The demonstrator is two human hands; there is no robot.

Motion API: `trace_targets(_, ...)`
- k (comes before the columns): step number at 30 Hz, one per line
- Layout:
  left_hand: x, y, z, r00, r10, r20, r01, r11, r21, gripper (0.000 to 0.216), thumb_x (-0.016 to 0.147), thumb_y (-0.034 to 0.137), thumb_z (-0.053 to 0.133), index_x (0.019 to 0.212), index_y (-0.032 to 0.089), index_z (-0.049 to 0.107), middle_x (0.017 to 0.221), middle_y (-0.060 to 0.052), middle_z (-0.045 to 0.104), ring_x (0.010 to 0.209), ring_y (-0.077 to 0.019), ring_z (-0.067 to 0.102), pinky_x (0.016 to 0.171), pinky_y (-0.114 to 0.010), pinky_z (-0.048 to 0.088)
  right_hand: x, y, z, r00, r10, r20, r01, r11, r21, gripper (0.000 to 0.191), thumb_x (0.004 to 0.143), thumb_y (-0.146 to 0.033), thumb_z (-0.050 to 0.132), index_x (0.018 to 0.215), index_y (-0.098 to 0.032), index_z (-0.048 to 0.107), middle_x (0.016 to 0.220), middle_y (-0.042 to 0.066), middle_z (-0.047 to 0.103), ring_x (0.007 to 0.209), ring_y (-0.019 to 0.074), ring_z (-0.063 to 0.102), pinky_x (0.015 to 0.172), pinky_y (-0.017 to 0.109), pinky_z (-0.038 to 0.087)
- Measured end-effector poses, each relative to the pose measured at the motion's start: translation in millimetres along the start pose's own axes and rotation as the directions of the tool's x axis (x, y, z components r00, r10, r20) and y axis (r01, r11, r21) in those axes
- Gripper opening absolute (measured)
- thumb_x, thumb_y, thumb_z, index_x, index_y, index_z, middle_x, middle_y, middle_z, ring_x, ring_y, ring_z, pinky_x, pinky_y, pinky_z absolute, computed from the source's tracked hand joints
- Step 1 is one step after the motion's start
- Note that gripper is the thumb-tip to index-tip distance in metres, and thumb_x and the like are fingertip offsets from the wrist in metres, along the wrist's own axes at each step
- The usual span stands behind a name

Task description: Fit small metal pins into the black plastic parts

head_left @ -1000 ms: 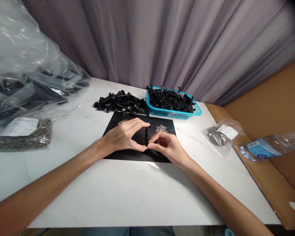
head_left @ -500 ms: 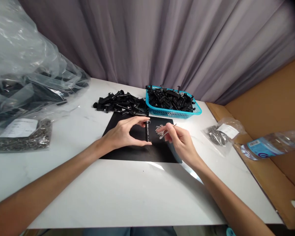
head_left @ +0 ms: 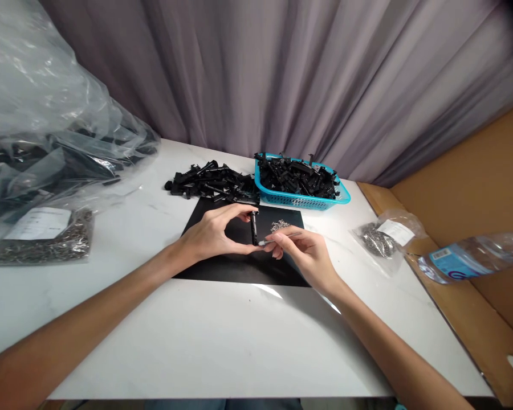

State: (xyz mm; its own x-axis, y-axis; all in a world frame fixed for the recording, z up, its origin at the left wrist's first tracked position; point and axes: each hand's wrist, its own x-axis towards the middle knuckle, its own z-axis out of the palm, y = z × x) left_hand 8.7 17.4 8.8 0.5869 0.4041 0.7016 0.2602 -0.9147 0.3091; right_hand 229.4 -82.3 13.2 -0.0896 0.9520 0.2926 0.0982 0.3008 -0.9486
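Between thumb and fingers, my left hand (head_left: 216,230) grips a narrow black plastic part (head_left: 253,228) by its two ends, holding it upright over a black mat (head_left: 235,267). My right hand (head_left: 301,247) pinches a thin grey stick-like tool (head_left: 263,242), its tip at the lower end of the part. Whether the tip touches the part or carries anything is too small to tell. Just behind my right fingers lies a small heap of shiny metal pieces (head_left: 279,225) on the mat.
Behind the mat are a pile of black plastic parts (head_left: 214,181) and a turquoise basket (head_left: 301,201) full of them. Bags of metal pieces lie left (head_left: 38,233) and right (head_left: 380,239). A large plastic bag (head_left: 68,119), a water bottle (head_left: 470,256) and cardboard (head_left: 465,193) flank the table.
My right hand has moved left and slightly down from beside the metal heap, bringing the tool's tip to the part's lower end. My left hand keeps its grip on the part.
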Motion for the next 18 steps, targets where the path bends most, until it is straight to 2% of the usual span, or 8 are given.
trace_targets(10, 0.1, 1.2, -2.3, 0.999, 0.04, -0.036, -0.037, 0.997, 0.063, 0.057, 0.07, 0.03, 0.089, 0.12, 0.016, 0.066, 0.094, -0.005, 0.074, 0.083, -0.0182, 0.073, 0.081, -0.028, 0.061, -4.6, 6.1, 5.0, 0.998, -0.064, -0.001, 0.064, 0.998, 0.015, 0.021, 0.1, -0.034, 0.066, 0.099, -0.019, 0.08, 0.087, 0.005, 0.079, 0.071, 0.0152, 0.07, 0.07, 0.031, 0.06)
trace_targets(18, -0.6, 1.6, -4.6, 0.997, 0.075, -0.035, -0.071, 0.994, 0.085, 0.057, 0.07, 0.028, 0.088, 0.12, 0.015, 0.066, 0.092, -0.005, 0.073, 0.08, -0.018, 0.073, 0.078, -0.028, 0.061, -7.1, 4.3, 9.5, 0.998, -0.056, -0.011, 0.056, 0.998, 0.007, 0.022, 0.101, -0.035, 0.064, 0.098, -0.02, 0.08, 0.087, 0.005, 0.079, 0.072, 0.0171, 0.072, 0.072, 0.034, 0.062)
